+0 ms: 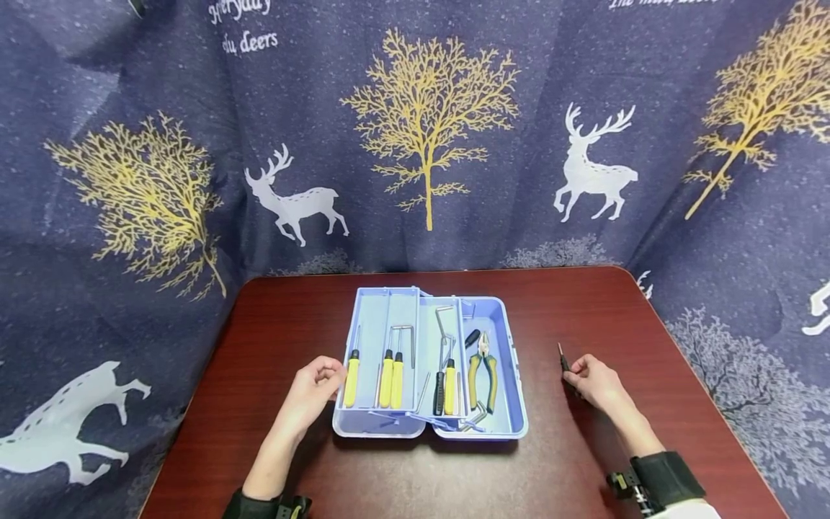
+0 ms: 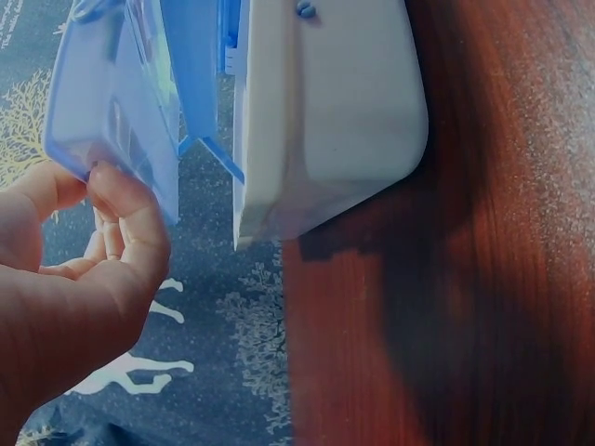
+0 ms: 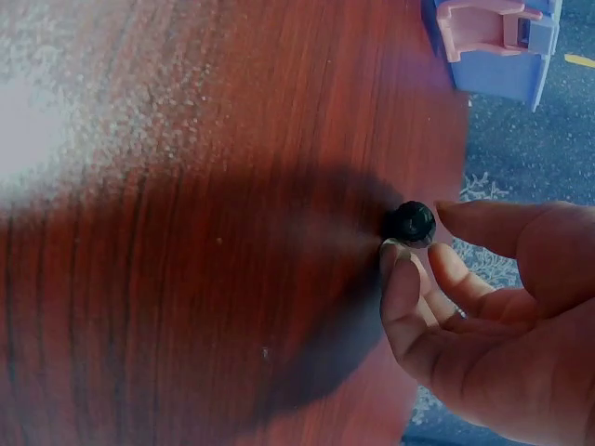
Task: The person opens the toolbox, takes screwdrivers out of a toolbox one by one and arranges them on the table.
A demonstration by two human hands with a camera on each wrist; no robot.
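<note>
A light-blue cantilever toolbox [image 1: 515,382] stands unfolded on the table. My left hand [image 1: 315,383] pinches the left rim of its upper tray [image 1: 369,310] between thumb and fingers; the left wrist view shows the fingertips at the tray's corner [image 2: 70,130]. To the right of the box, my right hand [image 1: 596,380] holds a small black-handled screwdriver [image 1: 563,360] at its handle, the metal shaft pointing away. In the right wrist view only the round end of its black handle [image 3: 412,224] shows, between thumb and fingertips.
Yellow-handled screwdrivers [image 1: 387,382] and hex keys [image 1: 412,346] lie in the trays. Pliers [image 1: 491,375] and a short black-handled tool [image 1: 472,337] lie in the box's right section. A patterned cloth [image 1: 454,144] hangs behind the dark red table [image 1: 285,310].
</note>
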